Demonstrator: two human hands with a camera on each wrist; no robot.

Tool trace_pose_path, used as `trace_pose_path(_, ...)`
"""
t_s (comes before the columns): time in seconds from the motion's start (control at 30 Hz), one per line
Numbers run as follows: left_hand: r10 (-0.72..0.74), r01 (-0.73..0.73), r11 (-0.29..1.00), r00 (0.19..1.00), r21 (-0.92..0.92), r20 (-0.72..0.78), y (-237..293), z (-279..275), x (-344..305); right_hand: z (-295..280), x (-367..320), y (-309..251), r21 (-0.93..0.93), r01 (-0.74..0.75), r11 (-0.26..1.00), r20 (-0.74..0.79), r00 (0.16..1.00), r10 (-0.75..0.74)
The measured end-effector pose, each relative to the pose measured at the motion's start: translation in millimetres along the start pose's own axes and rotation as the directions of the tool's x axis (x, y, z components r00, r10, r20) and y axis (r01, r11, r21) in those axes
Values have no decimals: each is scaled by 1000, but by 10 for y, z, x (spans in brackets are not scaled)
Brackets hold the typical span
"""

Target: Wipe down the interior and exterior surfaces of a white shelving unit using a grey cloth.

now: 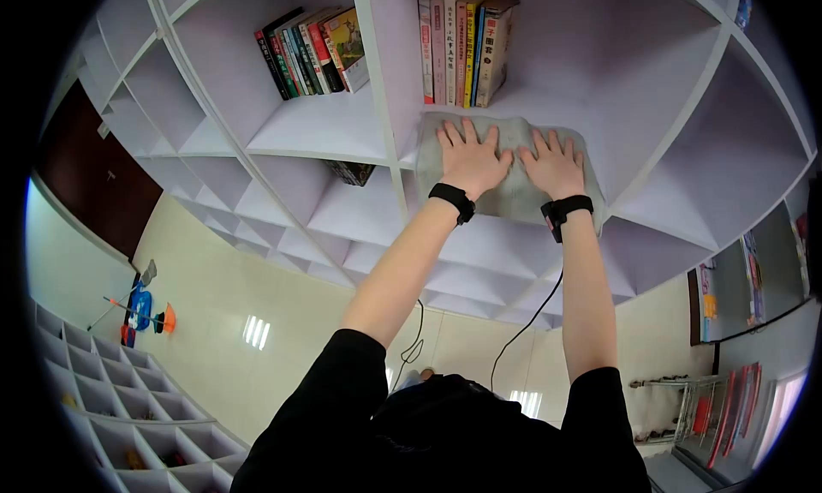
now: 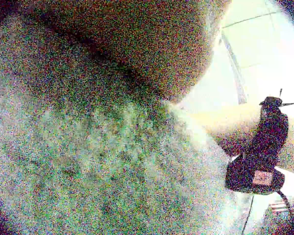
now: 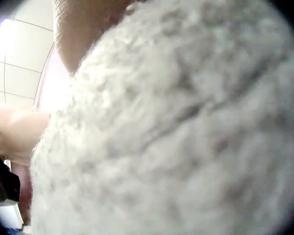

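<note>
A grey cloth lies spread over the shelf board and hangs a little over its front edge in the head view. My left hand rests flat on its left part, fingers straight and spread. On the right part my right hand lies the same way, palm down. The thumbs point toward each other with a small gap between them. The cloth fills much of the grainy left wrist view. Its fuzzy, creased surface covers most of the right wrist view.
Upright books stand just behind the cloth. More books fill part of the compartment to the left, and a dark item lies below them. Black cables hang from both wrists. A rack stands at the lower right.
</note>
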State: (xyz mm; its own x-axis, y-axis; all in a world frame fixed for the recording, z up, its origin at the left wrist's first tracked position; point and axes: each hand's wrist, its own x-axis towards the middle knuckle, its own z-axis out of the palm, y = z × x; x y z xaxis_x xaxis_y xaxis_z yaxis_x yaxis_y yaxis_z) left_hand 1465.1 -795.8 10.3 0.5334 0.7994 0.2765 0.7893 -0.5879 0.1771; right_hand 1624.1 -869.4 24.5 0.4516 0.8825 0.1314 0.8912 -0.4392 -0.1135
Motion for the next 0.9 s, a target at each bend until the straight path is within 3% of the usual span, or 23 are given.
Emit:
trace_pose_path(0.13, 27, -27, 1000, 998, 5, -59, 1, 30, -114, 29, -69, 13, -29, 16, 999, -29, 999, -17)
trace_pose_path(0.23, 126, -126, 992, 958, 18, -257, -37, 153, -281, 80, -220, 9, -69, 68, 995, -94, 993, -74)
trace_pose_path(0.43, 216, -264, 964, 858, -40, -465, 15, 194, -625, 228, -592, 0, -19, 132, 991, -289, 948, -132)
trace_pose_path(0.73, 220, -369, 908, 825, -201, -521, -3, 216, -677, 328, -500, -192, -62, 234, 970, -393, 888, -240)
trace_pose_path(0.83, 206, -329, 930, 838, -166, -506, -241, 120, -636, 405, -351, -415, -73, 301, 951, -400, 865, -304)
trace_pose_path(0.87, 225, -300, 950, 850, -86, -476, -329, 63, -631, 470, -302, -472, -111, 366, 924, -463, 803, -374)
trace_pose_path(0.9, 252, -285, 958, 860, -9, -444, -418, 12, -636, 413, -338, -620, -77, 394, 916, -455, 803, -384)
